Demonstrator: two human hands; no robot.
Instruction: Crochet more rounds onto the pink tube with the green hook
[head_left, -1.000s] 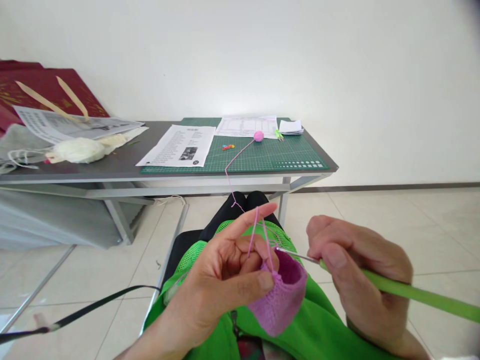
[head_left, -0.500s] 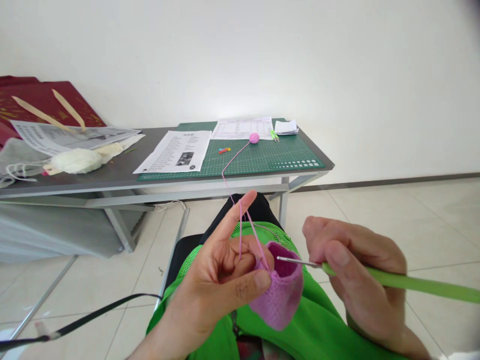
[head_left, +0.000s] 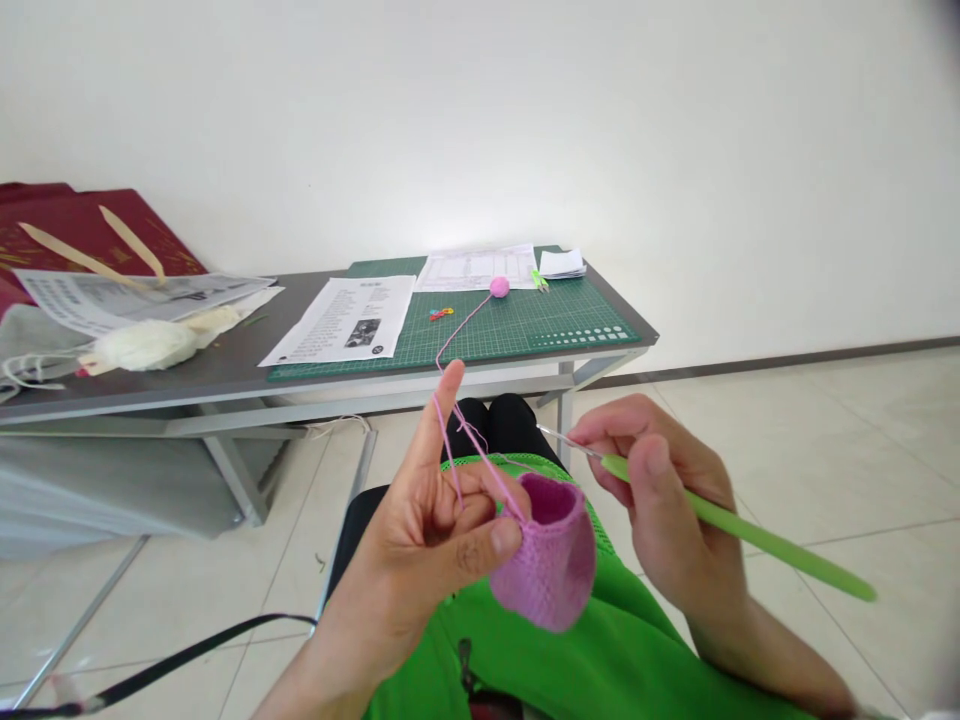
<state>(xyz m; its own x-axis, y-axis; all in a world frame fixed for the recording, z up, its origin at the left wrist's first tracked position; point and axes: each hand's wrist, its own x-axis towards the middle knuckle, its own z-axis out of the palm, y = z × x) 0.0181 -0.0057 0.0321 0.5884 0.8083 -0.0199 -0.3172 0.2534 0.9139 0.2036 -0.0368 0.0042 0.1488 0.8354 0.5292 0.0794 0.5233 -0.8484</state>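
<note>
Thumb and bent fingers of my left hand (head_left: 420, 540) pinch the rim of a pink crocheted pouch-like piece (head_left: 551, 565), its opening facing up. Pink yarn (head_left: 480, 448) loops over my raised left index finger and runs back to a small yarn ball (head_left: 499, 287) on the table. My right hand (head_left: 667, 500) grips a crochet hook (head_left: 739, 525) with a green handle. The hook's metal tip points left, above the piece and apart from it.
Ahead stands a dark table (head_left: 307, 290) bearing a green cutting mat (head_left: 480, 335). Printed sheets (head_left: 341, 322), colourful stitch markers (head_left: 442, 314), green thread snips (head_left: 539, 281) and white paper slips (head_left: 562, 264) lie there. At the left are a white yarn bundle (head_left: 146, 344) and dark red bags (head_left: 90, 230).
My right hand has moved left and up, tilting the hook so its handle end shows. My left hand and the crocheted piece have shifted slightly left. The view has shifted a little.
</note>
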